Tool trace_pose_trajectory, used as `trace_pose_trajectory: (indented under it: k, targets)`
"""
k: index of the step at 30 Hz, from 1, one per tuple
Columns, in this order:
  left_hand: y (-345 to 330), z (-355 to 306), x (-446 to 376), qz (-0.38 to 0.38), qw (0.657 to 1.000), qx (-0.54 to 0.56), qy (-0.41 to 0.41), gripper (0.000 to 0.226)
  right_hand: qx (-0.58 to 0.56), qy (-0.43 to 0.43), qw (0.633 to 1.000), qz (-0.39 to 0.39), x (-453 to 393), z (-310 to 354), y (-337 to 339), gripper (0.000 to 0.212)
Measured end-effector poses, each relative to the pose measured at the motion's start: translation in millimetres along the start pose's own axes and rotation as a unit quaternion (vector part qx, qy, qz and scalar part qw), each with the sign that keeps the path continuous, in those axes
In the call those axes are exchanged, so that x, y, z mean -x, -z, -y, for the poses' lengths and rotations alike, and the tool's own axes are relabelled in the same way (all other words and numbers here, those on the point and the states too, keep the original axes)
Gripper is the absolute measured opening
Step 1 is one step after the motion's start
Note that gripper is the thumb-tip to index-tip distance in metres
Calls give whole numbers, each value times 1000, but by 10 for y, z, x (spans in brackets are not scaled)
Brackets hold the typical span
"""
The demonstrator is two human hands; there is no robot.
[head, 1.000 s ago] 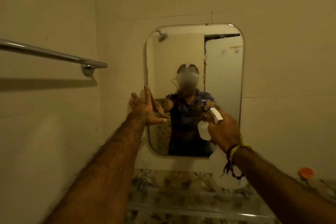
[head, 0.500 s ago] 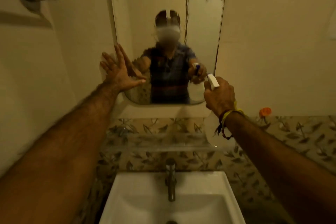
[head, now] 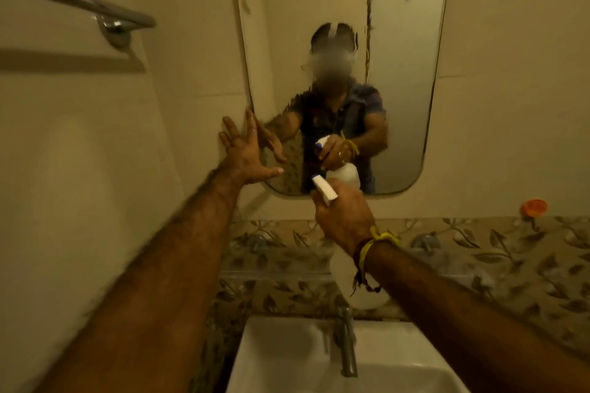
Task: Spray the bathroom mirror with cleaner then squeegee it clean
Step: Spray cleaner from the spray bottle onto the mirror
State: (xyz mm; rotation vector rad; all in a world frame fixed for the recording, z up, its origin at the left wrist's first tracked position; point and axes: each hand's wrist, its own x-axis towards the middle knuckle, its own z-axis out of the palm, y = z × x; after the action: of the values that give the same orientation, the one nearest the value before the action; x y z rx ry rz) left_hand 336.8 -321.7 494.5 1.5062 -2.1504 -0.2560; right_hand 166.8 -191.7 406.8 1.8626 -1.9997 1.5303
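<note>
The rounded wall mirror (head: pixel 405 80) hangs above the basin and reflects a person. My left hand (head: pixel 245 153) is spread flat, fingers apart, against the mirror's lower left edge. My right hand (head: pixel 343 217) grips a white spray bottle (head: pixel 324 191) just below the mirror's bottom edge, its nozzle aimed at the lower glass. The bottle's pale body (head: pixel 348 277) hangs below my wrist, partly hidden by it. A streaky wet patch blurs the glass around the reflection. No squeegee is in view.
A chrome towel bar (head: pixel 79 3) juts from the left wall. A white basin (head: pixel 287 357) with a metal tap (head: pixel 346 341) sits below. A glass shelf (head: pixel 274 274) crosses the leaf-patterned tile band. An orange cap (head: pixel 533 207) stands at right.
The view dropped from the mirror to the basin, then rose a little. My right hand with the bottle moved left, toward the mirror's lower middle. My left hand stayed on the mirror's edge.
</note>
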Motion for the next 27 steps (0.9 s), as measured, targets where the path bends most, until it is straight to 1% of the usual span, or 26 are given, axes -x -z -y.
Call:
trace_pose_trajectory:
  k: [2,5,7,10,14,18,20,24,27]
  targets:
    - [9,34,-11,0,1000,3,-6,149,-11,-2,999,30,-48,193,-96,11]
    - [10,55,-14,-2,1000,-4,-3,150,7,21,999,39,-88,376,-182,6]
    - [5,38,-21,1,1000,-11,4,151,17,27,998,47,-95,398,-179,10]
    - [1,-7,-38,2,1000,-20,23,152,25,8,998,53,-63,288,-79,11]
    - [-38,-72,-51,-10,998,-32,49,156,54,-41,997,41,8,-11,217,15]
    - [-60,-95,-62,-23,996,-59,65,161,76,-102,992,5,14,-371,566,8]
    - [-52,-128,-73,-23,995,-58,76,162,90,-132,987,-21,-4,-518,738,12]
    - [-33,-277,-76,-33,993,14,112,155,121,-175,974,-75,-36,-687,998,18]
    - [3,-379,-118,-70,986,67,138,148,131,-183,969,-100,-65,-744,1167,18]
